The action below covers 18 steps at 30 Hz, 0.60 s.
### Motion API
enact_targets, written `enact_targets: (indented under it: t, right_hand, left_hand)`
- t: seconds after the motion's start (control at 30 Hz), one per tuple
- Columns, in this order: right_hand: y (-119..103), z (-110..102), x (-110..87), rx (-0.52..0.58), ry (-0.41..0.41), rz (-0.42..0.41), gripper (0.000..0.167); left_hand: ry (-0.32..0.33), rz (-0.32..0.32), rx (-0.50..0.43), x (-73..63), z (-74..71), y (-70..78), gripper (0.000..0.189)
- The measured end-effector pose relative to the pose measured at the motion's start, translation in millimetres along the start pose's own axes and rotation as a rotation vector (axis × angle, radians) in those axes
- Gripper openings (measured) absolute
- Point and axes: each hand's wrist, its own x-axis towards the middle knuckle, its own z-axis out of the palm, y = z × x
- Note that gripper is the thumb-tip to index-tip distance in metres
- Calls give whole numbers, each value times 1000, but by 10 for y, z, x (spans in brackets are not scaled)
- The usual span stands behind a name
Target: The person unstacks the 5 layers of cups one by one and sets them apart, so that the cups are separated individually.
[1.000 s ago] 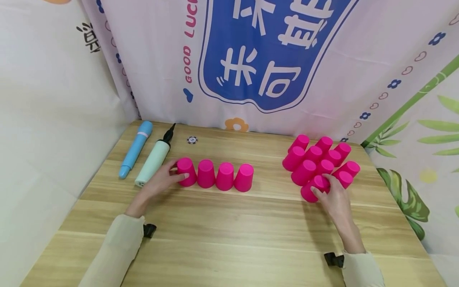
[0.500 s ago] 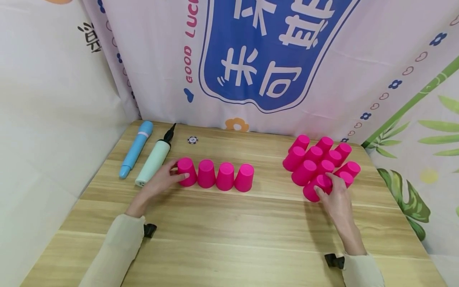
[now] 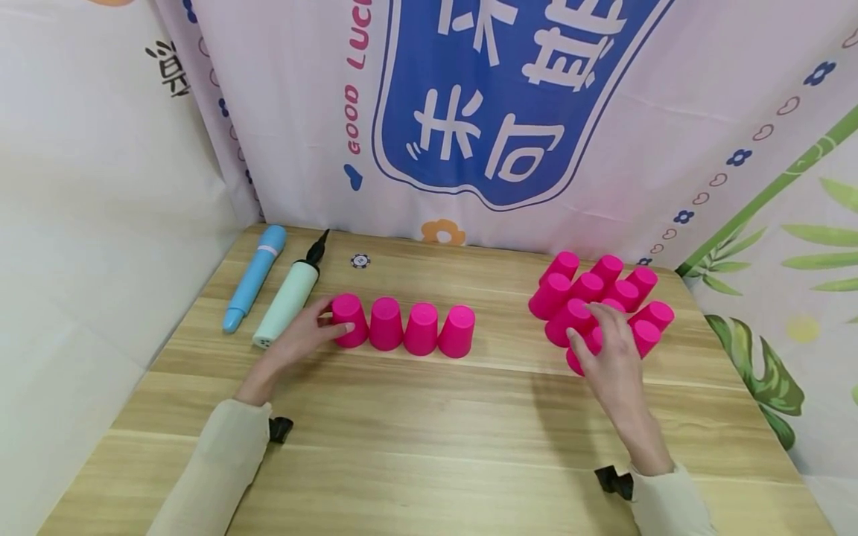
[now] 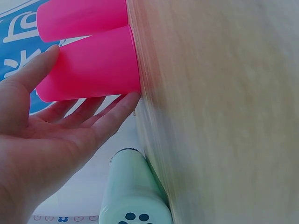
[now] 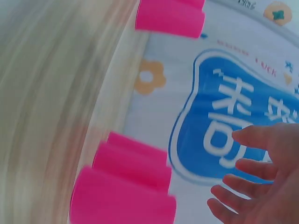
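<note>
Several pink plastic cups stand upside down in a row at mid-table in the head view. My left hand (image 3: 304, 335) has its thumb and fingers around the leftmost cup (image 3: 348, 320), which stands on the table (image 3: 429, 439); the left wrist view shows thumb and fingers on either side of this cup (image 4: 93, 65). To the right, more upturned pink cups (image 3: 553, 296) form a close cluster. Over its front cup (image 3: 576, 362) hovers my right hand (image 3: 613, 372), hiding part of that cup. In the right wrist view the right hand (image 5: 261, 182) is spread and holds nothing.
Left of the row lies a mint-green hand pump (image 3: 287, 307) with a black nozzle, and a light blue tube-shaped pump (image 3: 255, 279) beside it. A small round chip (image 3: 360, 260) lies behind the row. A printed cloth (image 3: 302, 149) hangs along the table's back edge.
My right hand has let go of the front cup and risen, moving slightly left. Earlier that cup slid a little to the right. My left hand has stayed at the leftmost cup.
</note>
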Motion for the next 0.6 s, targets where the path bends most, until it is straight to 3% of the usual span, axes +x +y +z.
enact_targets:
  t: [0.2,0.3,0.47,0.6]
  right_hand:
    - [-234,282,61,83,-31,-123,47]
    - [-394,483,122,112,-110,-169,48]
    - [-616,812,198,100,-287,-156,56]
    - [-717,1004,236,92,-346,-152,59]
  left_hand:
    - [-2,4,-7,18,-3,14,70]
    - [4,9,-8,21,-7,11,69]
    - [3,11,-1,32,6,-1,70]
    - [7,6,-2,34,18,-6,69]
